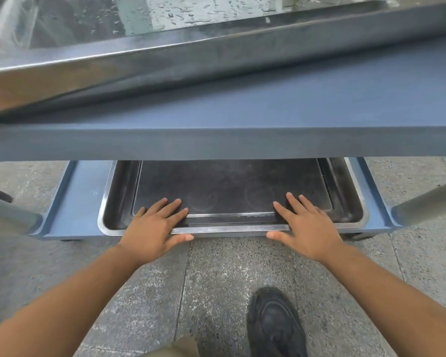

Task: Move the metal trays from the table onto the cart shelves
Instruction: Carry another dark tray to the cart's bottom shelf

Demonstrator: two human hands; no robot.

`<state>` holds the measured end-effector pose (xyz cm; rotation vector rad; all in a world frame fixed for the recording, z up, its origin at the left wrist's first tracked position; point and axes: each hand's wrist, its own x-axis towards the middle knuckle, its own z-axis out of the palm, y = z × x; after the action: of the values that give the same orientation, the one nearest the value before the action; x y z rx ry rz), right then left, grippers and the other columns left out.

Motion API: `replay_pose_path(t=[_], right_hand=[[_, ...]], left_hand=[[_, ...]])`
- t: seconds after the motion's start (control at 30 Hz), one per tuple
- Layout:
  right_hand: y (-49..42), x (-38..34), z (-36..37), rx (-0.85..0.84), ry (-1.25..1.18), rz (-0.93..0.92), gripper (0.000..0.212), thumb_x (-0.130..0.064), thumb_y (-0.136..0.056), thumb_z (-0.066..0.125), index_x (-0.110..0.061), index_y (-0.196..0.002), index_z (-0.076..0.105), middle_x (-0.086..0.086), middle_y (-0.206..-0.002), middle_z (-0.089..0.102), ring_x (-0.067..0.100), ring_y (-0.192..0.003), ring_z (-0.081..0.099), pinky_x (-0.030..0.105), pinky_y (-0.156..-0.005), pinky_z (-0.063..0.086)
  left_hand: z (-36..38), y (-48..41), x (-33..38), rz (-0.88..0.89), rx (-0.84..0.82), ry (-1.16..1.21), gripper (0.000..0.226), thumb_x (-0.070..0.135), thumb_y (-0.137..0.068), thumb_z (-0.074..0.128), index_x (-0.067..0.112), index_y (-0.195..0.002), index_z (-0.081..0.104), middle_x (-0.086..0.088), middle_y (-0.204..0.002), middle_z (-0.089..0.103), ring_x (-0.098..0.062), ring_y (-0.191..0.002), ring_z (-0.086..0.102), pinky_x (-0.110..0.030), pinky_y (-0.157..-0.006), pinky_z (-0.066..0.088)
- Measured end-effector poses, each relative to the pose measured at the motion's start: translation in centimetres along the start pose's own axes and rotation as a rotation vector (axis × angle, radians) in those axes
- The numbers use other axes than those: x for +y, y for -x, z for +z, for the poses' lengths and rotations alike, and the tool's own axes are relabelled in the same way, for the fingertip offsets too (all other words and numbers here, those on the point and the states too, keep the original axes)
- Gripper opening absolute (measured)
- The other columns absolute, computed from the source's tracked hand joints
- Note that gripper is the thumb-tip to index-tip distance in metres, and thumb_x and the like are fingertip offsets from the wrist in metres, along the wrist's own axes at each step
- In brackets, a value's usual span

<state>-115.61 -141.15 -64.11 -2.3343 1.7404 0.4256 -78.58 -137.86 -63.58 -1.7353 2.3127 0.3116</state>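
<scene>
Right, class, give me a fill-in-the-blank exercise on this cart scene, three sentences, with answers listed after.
1. The metal tray lies on the cart's ___ shelf.
2. That shelf is coloured ___.
3. The left hand and right hand rest on the tray's near rim; the person's shoe is ___.
Missing: bottom; blue; black.

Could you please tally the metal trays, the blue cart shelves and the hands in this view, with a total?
Metal trays: 3 (wet tray on the upper shelf; flat tray nested in the deep tray on the lower shelf)
Blue cart shelves: 2
Hands: 2 (left hand, right hand)
Total: 7
</scene>
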Motion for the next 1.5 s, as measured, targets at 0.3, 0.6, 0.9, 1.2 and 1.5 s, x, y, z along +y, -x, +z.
replay_pose_path(t=[0.3, 0.6, 0.9, 1.2, 1.5], right_hand=[[0.3, -0.6, 0.0, 0.018, -0.003, 0.023, 0.104, -0.094, -0.068, -0.004, -0.038, -0.154, 0.013, 0.003, -0.165, 0.008, 0.028, -0.151, 0.010, 0.051, -0.115, 0.029], [1.8, -0.9, 0.5, 0.037, -0.020, 0.023, 0.103, -0.096, -0.069, -0.001, -0.040, -0.154, 0.016, 0.001, -0.165, 0.010, 0.026, -0.151, 0.012, 0.046, -0.116, 0.025], [1.7, -1.0, 0.2, 0.008, -0.050, 0.027, 0.105, -0.097, -0.066, 0.001, -0.041, -0.154, 0.014, 0.000, -0.165, 0.006, 0.026, -0.152, 0.007, 0.049, -0.117, 0.022], [-0.8, 1.1, -0.4, -0.013, -0.029, -0.030, 0.103, -0.098, -0.066, 0.003, -0.044, -0.153, 0.013, -0.003, -0.165, 0.006, 0.023, -0.152, 0.007, 0.049, -0.116, 0.026], [-6.0, 4.0, -3.7, -0.142, -0.151, -0.083, 0.102, -0.093, -0.065, 0.035, -0.042, -0.152, 0.022, -0.008, -0.165, 0.005, 0.016, -0.152, 0.005, 0.056, -0.119, 0.004]], left_hand=[[0.3, 0.0, -0.1, -0.016, 0.007, 0.014, 0.089, 0.086, -0.080, 0.003, 0.039, -0.151, 0.030, 0.012, -0.161, 0.021, -0.019, -0.150, 0.020, -0.050, -0.113, 0.033], [0.6, 1.4, 0.5, -0.035, -0.004, 0.031, 0.087, 0.086, -0.080, 0.007, 0.041, -0.152, 0.026, 0.014, -0.163, 0.016, -0.017, -0.151, 0.015, -0.049, -0.116, 0.030], [0.4, 1.3, 0.6, -0.038, -0.037, 0.023, 0.082, 0.080, -0.082, 0.013, 0.040, -0.153, 0.021, 0.011, -0.164, 0.013, -0.019, -0.151, 0.012, -0.050, -0.117, 0.027], [0.5, 0.5, 1.7, -0.111, -0.013, 0.062, 0.087, 0.085, -0.079, 0.010, 0.040, -0.152, 0.024, 0.011, -0.163, 0.015, -0.020, -0.151, 0.013, -0.054, -0.115, 0.026], [0.4, -1.6, 4.0, -0.251, 0.009, 0.140, 0.098, 0.090, -0.072, -0.002, 0.040, -0.153, 0.021, 0.009, -0.164, 0.012, -0.021, -0.152, 0.008, -0.063, -0.113, 0.024]])
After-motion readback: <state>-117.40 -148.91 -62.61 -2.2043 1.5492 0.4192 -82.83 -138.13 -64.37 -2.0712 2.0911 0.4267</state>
